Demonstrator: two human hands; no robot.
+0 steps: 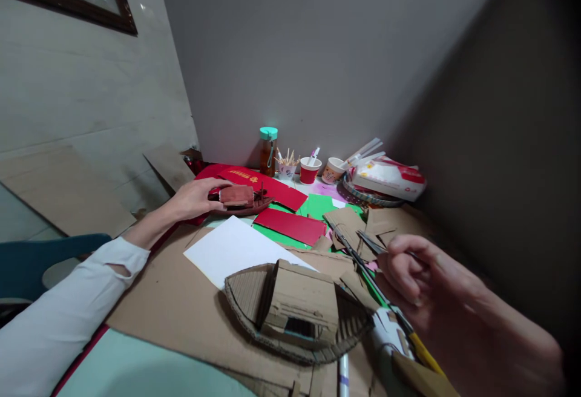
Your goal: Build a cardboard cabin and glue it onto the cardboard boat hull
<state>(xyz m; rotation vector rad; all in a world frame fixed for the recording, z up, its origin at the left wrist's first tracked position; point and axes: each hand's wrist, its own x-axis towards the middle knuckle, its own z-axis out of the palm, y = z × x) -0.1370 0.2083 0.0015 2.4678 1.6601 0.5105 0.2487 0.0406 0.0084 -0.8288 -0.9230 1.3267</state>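
Observation:
My left hand [196,198] is closed around the near end of a small reddish-brown model boat [238,198], which has a cabin and thin posts. My right hand [420,267] is raised on the right with its fingers curled around a pointed metal tool [371,242]; its dark tip sticks out to the left, and the rest is hidden. Between the hands, nearer to me, a larger cardboard boat [302,309] with an arched cabin rests on a cardboard sheet [167,300]. White paper [240,242] lies behind it.
Red card [290,226] and cardboard scraps [347,223] cover the table's middle. Along the wall stand a bottle [268,152], a cup of sticks [287,170], a red cup [309,173], a tilted cup [333,170] and a tissue pack [385,178]. A marker [344,376] lies in front.

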